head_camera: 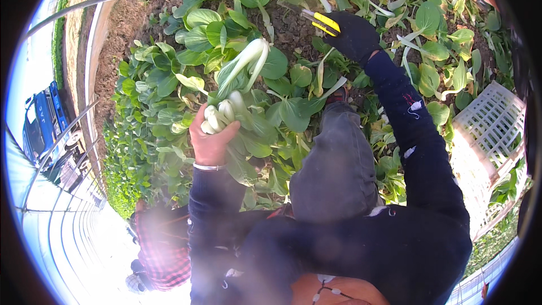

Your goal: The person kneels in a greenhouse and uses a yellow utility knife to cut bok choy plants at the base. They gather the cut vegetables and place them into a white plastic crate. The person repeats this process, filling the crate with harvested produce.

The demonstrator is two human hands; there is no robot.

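My bare left hand point(213, 135) is closed around a bunch of pale-stemmed leafy greens point(226, 110), bok choy by their look, with the cut stem ends showing and leaves hanging to the right. One more stalk head point(250, 61) lies across the top of the bunch. Wearing a black glove, my right hand point(353, 36) grips a cutting tool with a yellow and black handle point(326, 23) over bare soil, further up and to the right. The tool's blade points left and is hard to make out. Growing bok choy point(203, 36) stands between and around both hands.
A white plastic crate point(491, 123) stands at the right. Loose leaves point(432, 51) lie on the soil there. My bent knee point(338, 165) is between my arms. A person in a checked shirt point(165, 250) is at lower left. Beyond the greenhouse hoops is a blue truck point(44, 118).
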